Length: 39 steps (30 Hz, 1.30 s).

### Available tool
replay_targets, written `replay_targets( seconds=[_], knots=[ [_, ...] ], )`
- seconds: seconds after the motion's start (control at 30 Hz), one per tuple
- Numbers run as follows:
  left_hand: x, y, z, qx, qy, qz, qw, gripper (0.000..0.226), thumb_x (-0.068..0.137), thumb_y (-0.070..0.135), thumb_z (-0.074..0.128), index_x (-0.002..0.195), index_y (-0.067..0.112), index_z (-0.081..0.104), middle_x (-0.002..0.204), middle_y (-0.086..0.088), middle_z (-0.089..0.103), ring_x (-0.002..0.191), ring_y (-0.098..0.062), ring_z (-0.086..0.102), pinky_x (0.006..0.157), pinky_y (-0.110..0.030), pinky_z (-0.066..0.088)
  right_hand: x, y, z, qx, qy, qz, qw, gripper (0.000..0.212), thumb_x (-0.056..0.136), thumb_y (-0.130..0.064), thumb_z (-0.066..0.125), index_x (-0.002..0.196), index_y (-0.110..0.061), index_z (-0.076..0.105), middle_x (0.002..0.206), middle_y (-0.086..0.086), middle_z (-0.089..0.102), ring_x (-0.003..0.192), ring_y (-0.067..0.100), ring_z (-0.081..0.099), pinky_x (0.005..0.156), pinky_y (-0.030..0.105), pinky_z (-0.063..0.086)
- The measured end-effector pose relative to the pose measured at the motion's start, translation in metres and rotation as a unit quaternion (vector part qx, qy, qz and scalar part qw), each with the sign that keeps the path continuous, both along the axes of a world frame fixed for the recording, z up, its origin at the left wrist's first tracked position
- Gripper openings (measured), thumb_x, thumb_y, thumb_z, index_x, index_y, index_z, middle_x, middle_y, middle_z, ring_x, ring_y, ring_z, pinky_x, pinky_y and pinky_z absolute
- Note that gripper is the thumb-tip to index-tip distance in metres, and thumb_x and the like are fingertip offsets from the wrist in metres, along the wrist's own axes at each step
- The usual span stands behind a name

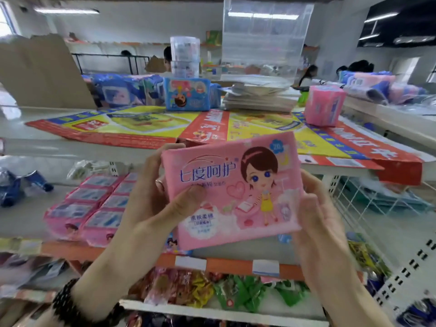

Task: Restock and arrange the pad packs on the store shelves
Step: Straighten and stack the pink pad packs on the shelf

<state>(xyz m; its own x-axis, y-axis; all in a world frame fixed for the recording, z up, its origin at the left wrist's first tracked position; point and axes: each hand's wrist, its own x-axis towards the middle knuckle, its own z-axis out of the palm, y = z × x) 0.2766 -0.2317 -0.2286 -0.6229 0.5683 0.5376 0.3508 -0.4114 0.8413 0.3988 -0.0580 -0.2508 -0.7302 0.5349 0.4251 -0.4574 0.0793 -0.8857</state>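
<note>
Up front, a pink pad pack point(232, 192) printed with a cartoon girl is held in mid-air before the shelves, the left hand point(151, 197) gripping its left edge with thumb across the face, the right hand point(313, 213) curled round its right edge. Behind it, the middle shelf point(28, 223) carries two rows of pink pad packs point(87, 206). On the top shelf point(59, 135), a blue pad pack point(187, 94) stands upright with clear plastic tubs point(184, 56) stacked behind it; a clear acrylic box point(264, 38) rests on stacked papers point(259, 97).

Left hand point(151, 204), right hand point(316, 213) grip pink pad pack point(236, 185) before shelf point(212, 261).
</note>
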Motion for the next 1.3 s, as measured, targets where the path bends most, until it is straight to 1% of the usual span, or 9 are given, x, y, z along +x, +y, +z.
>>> replay_targets(
  seconds=[0.13, 0.27, 0.33, 0.47, 0.67, 0.83, 1.0, 1.1, 1.3],
  knots=[
    [-0.005, -0.016, -0.022, -0.072, 0.005, 0.002, 0.997, 0.069, 0.075, 0.049, 0.080, 0.135, 0.037, 0.048, 0.111, 0.003, 0.073, 0.100, -0.013, 0.072, 0.079, -0.022, 0.056, 0.002, -0.015, -0.016, -0.007, -0.036, 0.012, 0.999, 0.090, 0.059, -0.078, 0.075, 0.138, -0.043, 0.049, 0.114, 0.003, 0.073, 0.106, 0.031, 0.069, 0.094, 0.066, 0.048],
    [0.000, -0.032, -0.052, -0.150, -0.069, 0.045, 0.985, 0.130, 0.049, 0.072, 0.081, 0.154, 0.023, 0.023, 0.106, 0.004, 0.069, 0.089, 0.007, 0.069, 0.074, -0.008, 0.050, -0.004, -0.043, -0.038, -0.050, -0.050, 0.019, 0.997, 0.081, 0.052, -0.075, 0.082, 0.125, -0.047, 0.061, 0.110, 0.003, 0.075, 0.101, 0.027, 0.073, 0.086, 0.056, 0.057],
    [0.012, -0.050, -0.069, -0.126, -0.076, 0.041, 0.988, 0.108, 0.066, 0.073, 0.073, 0.151, 0.042, 0.015, 0.122, 0.016, 0.066, 0.109, -0.004, 0.067, 0.086, -0.018, 0.054, -0.008, -0.057, -0.050, -0.072, -0.068, 0.031, 0.995, 0.081, 0.047, -0.076, 0.083, 0.122, -0.050, 0.063, 0.110, 0.005, 0.076, 0.099, 0.026, 0.073, 0.082, 0.048, 0.060],
    [0.011, -0.087, -0.102, -0.143, -0.170, 0.061, 0.973, 0.061, 0.070, 0.057, 0.072, 0.125, 0.049, 0.049, 0.116, 0.003, 0.070, 0.109, -0.018, 0.068, 0.091, -0.035, 0.057, -0.023, -0.087, -0.079, -0.052, -0.134, 0.032, 0.989, 0.091, 0.044, -0.084, 0.076, 0.126, -0.047, 0.061, 0.106, 0.003, 0.076, 0.097, 0.022, 0.074, 0.082, 0.045, 0.059],
    [-0.012, -0.148, -0.143, -0.166, -0.300, 0.115, 0.932, 0.075, 0.057, 0.050, 0.074, 0.126, 0.026, 0.056, 0.105, 0.002, 0.077, 0.097, -0.015, 0.074, 0.078, -0.027, 0.059, -0.060, -0.143, -0.124, -0.056, -0.196, 0.038, 0.978, 0.093, 0.043, -0.069, 0.080, 0.128, -0.034, 0.064, 0.114, -0.001, 0.075, 0.108, 0.020, 0.070, 0.096, 0.046, 0.054],
    [-0.036, -0.196, -0.158, -0.218, -0.293, 0.122, 0.923, 0.063, 0.079, 0.055, 0.066, 0.133, 0.025, 0.055, 0.118, 0.000, 0.074, 0.111, -0.019, 0.070, 0.100, -0.043, 0.053, -0.089, -0.179, -0.145, -0.042, -0.227, 0.055, 0.971, 0.102, 0.045, -0.070, 0.076, 0.137, -0.027, 0.058, 0.125, -0.010, 0.069, 0.110, 0.000, 0.065, 0.078, 0.009, 0.051],
    [-0.053, -0.217, -0.164, -0.236, -0.270, 0.123, 0.925, 0.085, 0.061, 0.079, 0.072, 0.128, 0.028, 0.057, 0.116, 0.007, 0.074, 0.110, -0.012, 0.070, 0.092, -0.021, 0.053, -0.106, -0.200, -0.152, -0.051, -0.252, 0.063, 0.964, 0.098, 0.048, -0.070, 0.070, 0.138, -0.038, 0.053, 0.126, -0.019, 0.066, 0.112, -0.006, 0.062, 0.096, 0.022, 0.050],
    [-0.064, -0.221, -0.167, -0.233, -0.283, 0.123, 0.922, 0.087, 0.058, 0.080, 0.073, 0.127, 0.029, 0.058, 0.116, 0.005, 0.074, 0.110, -0.014, 0.070, 0.094, -0.025, 0.054, -0.119, -0.203, -0.154, -0.053, -0.261, 0.062, 0.962, 0.093, 0.046, -0.069, 0.070, 0.134, -0.043, 0.051, 0.123, -0.024, 0.065, 0.105, -0.013, 0.061, 0.078, 0.004, 0.048],
    [-0.088, -0.217, -0.173, -0.210, -0.305, 0.115, 0.922, 0.067, 0.082, 0.059, 0.065, 0.134, 0.018, 0.055, 0.122, -0.004, 0.072, 0.116, -0.022, 0.067, 0.095, -0.031, 0.055, -0.151, -0.197, -0.154, -0.081, -0.277, 0.089, 0.953, 0.069, 0.064, -0.058, 0.082, 0.124, -0.048, 0.049, 0.105, -0.039, 0.065, 0.091, -0.024, 0.059, 0.066, -0.004, 0.041]
  ],
)
